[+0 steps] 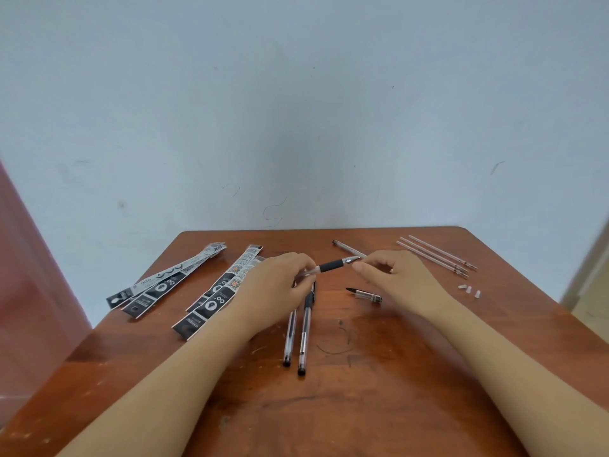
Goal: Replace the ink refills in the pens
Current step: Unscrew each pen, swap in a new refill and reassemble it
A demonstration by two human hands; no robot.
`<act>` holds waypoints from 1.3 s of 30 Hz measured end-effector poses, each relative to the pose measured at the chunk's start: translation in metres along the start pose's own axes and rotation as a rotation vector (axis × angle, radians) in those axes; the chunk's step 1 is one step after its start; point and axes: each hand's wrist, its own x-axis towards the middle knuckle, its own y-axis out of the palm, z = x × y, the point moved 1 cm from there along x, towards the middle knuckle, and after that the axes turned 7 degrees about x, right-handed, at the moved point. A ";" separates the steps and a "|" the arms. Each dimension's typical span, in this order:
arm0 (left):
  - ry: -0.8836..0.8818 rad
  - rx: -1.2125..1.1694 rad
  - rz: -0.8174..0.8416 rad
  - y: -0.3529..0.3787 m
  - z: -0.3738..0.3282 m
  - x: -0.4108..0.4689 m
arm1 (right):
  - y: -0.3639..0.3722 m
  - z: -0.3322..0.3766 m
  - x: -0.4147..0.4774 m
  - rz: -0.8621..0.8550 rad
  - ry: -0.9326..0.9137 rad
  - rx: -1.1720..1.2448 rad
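Wooden table (428, 357): refills (438, 255) far right, packets (211, 291) left.
Packet print: black-white, QR codes; words unreadable.
Pen (333, 266): above table, barrel gripped by left hand (280, 285).
Right hand (395, 278): curled beside tip; grip unclear.

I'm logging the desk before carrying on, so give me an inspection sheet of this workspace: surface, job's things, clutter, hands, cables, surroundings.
Surface: wooden table, scratched, with dark marks.
Job's things: held pen, uncapped; two pens lying side by side at centre; fourth pen behind the right hand; cap lying loose; three refills far right; packets on the left.
Clutter: three white bits near the refills.
Hands: left hand grips the held pen; right hand at its tip, contact unclear.
Cables: nothing seen.
Surroundings: pale wall; red surface at left.
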 end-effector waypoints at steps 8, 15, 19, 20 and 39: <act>0.034 -0.027 -0.007 -0.001 -0.003 -0.002 | -0.002 0.003 0.000 -0.029 0.069 0.216; 0.094 -0.038 -0.012 -0.001 -0.006 -0.003 | 0.000 0.006 -0.001 0.021 0.090 0.338; 0.117 -0.027 -0.025 -0.001 -0.007 -0.002 | 0.001 0.007 -0.002 0.044 0.120 0.357; 0.124 -0.026 -0.026 -0.001 -0.007 -0.002 | 0.001 0.007 -0.002 0.046 0.129 0.366; 0.138 -0.170 0.163 -0.011 -0.006 -0.004 | -0.006 0.010 -0.008 0.094 0.063 0.338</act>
